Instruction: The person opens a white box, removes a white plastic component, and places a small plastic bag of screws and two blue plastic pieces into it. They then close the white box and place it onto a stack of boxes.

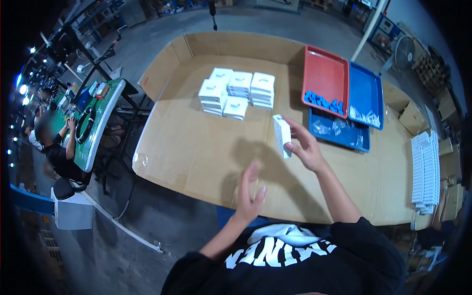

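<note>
Dim light, dark warped edges

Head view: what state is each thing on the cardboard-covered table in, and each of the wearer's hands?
Right hand: gripping a white box
White box: held tilted, clear of the table
Left hand: open, empty
White box stacks: grouped, uneven heights
Red tray: partly filled, blue pieces
Upper blue tray: partly filled
Lower blue tray: holding clear bags

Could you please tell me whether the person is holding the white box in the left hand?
No, the white box is in the right hand, while the left hand is open with nothing visible in it.
</note>
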Demonstrator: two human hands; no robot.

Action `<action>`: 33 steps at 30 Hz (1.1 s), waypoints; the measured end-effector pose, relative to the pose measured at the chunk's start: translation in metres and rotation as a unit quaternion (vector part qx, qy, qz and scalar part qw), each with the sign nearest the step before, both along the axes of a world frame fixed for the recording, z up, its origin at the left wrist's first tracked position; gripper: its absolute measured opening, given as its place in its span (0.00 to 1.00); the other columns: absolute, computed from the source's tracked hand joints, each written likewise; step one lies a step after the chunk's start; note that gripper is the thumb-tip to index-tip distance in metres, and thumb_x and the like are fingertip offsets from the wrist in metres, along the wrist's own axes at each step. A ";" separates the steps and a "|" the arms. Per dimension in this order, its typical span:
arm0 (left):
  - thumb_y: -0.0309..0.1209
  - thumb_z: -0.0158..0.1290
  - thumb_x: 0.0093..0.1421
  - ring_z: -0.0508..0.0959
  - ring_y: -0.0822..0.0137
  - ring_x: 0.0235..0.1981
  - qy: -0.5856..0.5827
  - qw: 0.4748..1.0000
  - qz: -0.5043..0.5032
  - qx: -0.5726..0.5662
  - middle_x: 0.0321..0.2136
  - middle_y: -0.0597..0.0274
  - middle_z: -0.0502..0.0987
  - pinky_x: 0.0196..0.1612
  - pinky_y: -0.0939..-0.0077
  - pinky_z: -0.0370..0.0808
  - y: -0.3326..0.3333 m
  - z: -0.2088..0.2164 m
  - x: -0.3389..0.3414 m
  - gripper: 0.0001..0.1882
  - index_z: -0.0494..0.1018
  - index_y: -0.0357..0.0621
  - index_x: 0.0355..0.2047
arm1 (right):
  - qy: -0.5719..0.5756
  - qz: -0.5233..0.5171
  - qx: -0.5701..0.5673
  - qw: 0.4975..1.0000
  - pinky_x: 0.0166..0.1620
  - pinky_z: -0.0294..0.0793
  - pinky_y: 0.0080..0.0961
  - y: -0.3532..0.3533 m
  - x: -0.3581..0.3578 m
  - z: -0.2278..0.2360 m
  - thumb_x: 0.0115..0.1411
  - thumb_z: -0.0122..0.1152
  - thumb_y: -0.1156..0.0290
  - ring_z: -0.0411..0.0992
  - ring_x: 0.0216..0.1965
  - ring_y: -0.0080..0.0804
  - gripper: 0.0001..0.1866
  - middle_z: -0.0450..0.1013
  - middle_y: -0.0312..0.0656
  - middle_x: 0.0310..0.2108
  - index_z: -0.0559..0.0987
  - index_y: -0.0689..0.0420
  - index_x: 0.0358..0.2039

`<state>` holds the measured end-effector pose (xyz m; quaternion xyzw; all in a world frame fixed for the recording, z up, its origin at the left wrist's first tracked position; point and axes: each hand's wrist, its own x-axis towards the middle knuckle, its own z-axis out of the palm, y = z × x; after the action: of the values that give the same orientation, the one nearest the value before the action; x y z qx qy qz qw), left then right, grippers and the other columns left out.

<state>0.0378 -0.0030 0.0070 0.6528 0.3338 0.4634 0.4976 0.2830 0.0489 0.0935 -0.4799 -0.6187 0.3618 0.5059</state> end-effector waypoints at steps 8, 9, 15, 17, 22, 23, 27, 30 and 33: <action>0.43 0.37 0.77 0.72 0.62 0.60 -0.112 0.962 -0.164 -0.189 0.61 0.51 0.67 0.63 0.67 0.69 0.015 0.040 0.092 0.32 0.46 0.45 0.75 | -0.102 -0.128 0.006 0.987 0.64 0.64 0.35 -0.090 -0.010 -0.028 0.63 0.65 0.61 0.67 0.58 0.41 0.35 0.66 0.47 0.58 0.68 0.53 0.69; 0.48 0.35 0.76 0.74 0.63 0.58 -0.139 0.938 -0.165 -0.270 0.60 0.54 0.69 0.61 0.66 0.71 0.012 0.041 0.097 0.33 0.49 0.44 0.74 | -0.159 -0.129 0.003 0.979 0.66 0.63 0.41 -0.096 -0.003 -0.028 0.59 0.68 0.56 0.64 0.62 0.48 0.40 0.62 0.50 0.62 0.66 0.51 0.71; 0.60 0.32 0.75 0.76 0.65 0.56 -0.124 0.852 -0.253 -0.441 0.58 0.58 0.71 0.60 0.66 0.73 -0.003 0.047 0.105 0.36 0.58 0.47 0.69 | -0.269 -0.079 0.087 0.956 0.63 0.68 0.47 -0.107 0.023 -0.034 0.54 0.69 0.45 0.66 0.63 0.57 0.49 0.64 0.56 0.63 0.63 0.58 0.70; 0.63 0.32 0.73 0.74 0.66 0.58 -0.138 0.856 -0.222 -0.446 0.57 0.60 0.71 0.60 0.67 0.72 -0.010 0.055 0.112 0.38 0.59 0.47 0.68 | -0.204 -0.080 0.067 0.973 0.62 0.69 0.45 -0.108 0.019 -0.037 0.54 0.69 0.45 0.67 0.61 0.57 0.49 0.65 0.57 0.61 0.63 0.60 0.69; 0.63 0.34 0.73 0.72 0.67 0.59 -0.144 0.840 -0.227 -0.471 0.58 0.62 0.70 0.61 0.67 0.70 -0.013 0.055 0.118 0.37 0.59 0.48 0.68 | -0.126 -0.090 0.080 0.985 0.58 0.72 0.42 -0.105 0.021 -0.043 0.56 0.68 0.43 0.70 0.58 0.58 0.49 0.66 0.59 0.59 0.63 0.61 0.69; 0.63 0.34 0.74 0.72 0.67 0.60 -0.150 0.835 -0.228 -0.479 0.58 0.62 0.70 0.61 0.66 0.69 -0.013 0.057 0.119 0.37 0.59 0.48 0.69 | -0.121 -0.099 0.095 0.983 0.58 0.72 0.42 -0.107 0.022 -0.043 0.57 0.67 0.43 0.70 0.58 0.58 0.47 0.67 0.59 0.59 0.65 0.61 0.68; 0.62 0.34 0.74 0.70 0.67 0.61 -0.161 0.829 -0.196 -0.499 0.59 0.62 0.69 0.62 0.66 0.68 -0.014 0.071 0.126 0.37 0.58 0.48 0.69 | -0.154 -0.083 0.136 0.975 0.57 0.72 0.43 -0.102 0.028 -0.045 0.60 0.65 0.44 0.71 0.57 0.59 0.42 0.66 0.61 0.59 0.70 0.63 0.65; 0.62 0.34 0.74 0.69 0.67 0.62 -0.173 0.830 -0.166 -0.503 0.60 0.62 0.68 0.63 0.66 0.68 -0.011 0.070 0.126 0.37 0.58 0.49 0.69 | -0.119 -0.087 0.141 0.979 0.58 0.72 0.43 -0.097 0.019 -0.042 0.61 0.63 0.44 0.71 0.57 0.59 0.41 0.66 0.62 0.60 0.71 0.63 0.64; 0.61 0.36 0.74 0.70 0.67 0.61 -0.197 0.829 -0.172 -0.494 0.59 0.61 0.69 0.63 0.66 0.68 -0.008 0.078 0.120 0.35 0.59 0.49 0.68 | -0.118 -0.094 0.156 0.976 0.59 0.72 0.43 -0.090 0.012 -0.045 0.63 0.61 0.43 0.71 0.58 0.59 0.41 0.66 0.62 0.60 0.71 0.64 0.64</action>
<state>0.1577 -0.0108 0.0855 0.2612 0.2954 0.2623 0.8807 0.2950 -0.0410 0.0489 -0.4905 -0.6753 0.1526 0.5292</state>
